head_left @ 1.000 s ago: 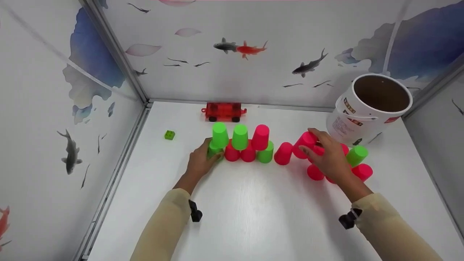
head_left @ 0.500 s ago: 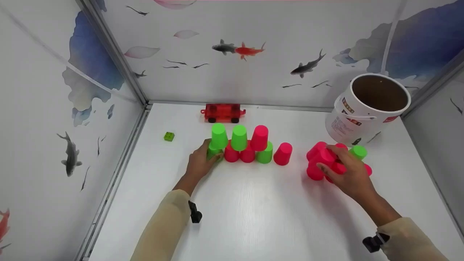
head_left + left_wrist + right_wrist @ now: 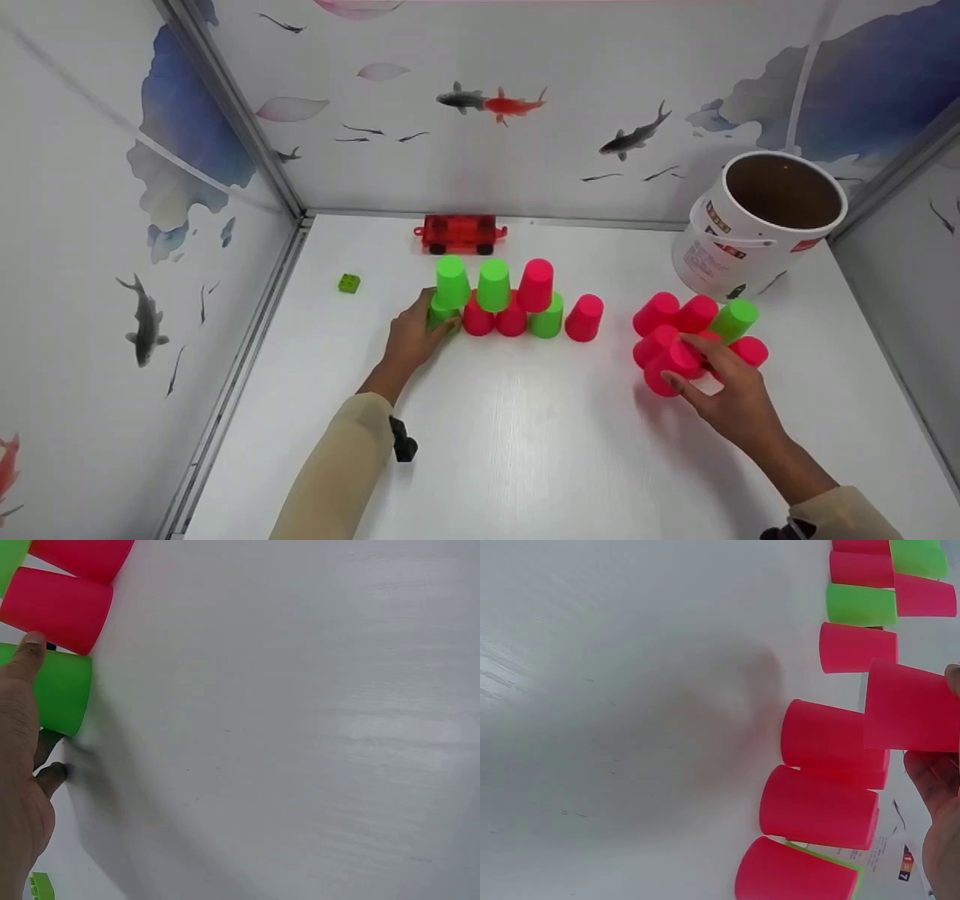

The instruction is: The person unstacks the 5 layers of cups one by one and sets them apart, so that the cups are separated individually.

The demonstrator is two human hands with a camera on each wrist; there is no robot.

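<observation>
My left hand (image 3: 409, 334) grips a green cup (image 3: 441, 315) at the left end of a row of upside-down cups. In the left wrist view the thumb lies along this green cup (image 3: 64, 694), beside a pink one (image 3: 60, 611). Two green cups and a pink cup (image 3: 536, 285) stand on top of that row. My right hand (image 3: 735, 397) holds a pink cup (image 3: 666, 373) between thumb and fingers, raised in front of the right cluster. The right wrist view shows the held cup (image 3: 911, 709) overlapping the pink cups (image 3: 821, 802) behind it.
A single pink cup (image 3: 584, 318) stands right of the row. The right cluster holds several pink cups and a green cup (image 3: 735, 321). Behind it stands a white bucket (image 3: 709, 259). A red toy wagon (image 3: 460, 234) and a small green block (image 3: 349, 283) lie at the back.
My right hand has carried its pink cup from beside the lone pink cup to the right and toward me, in front of the cluster. The left hand stays on its green cup.
</observation>
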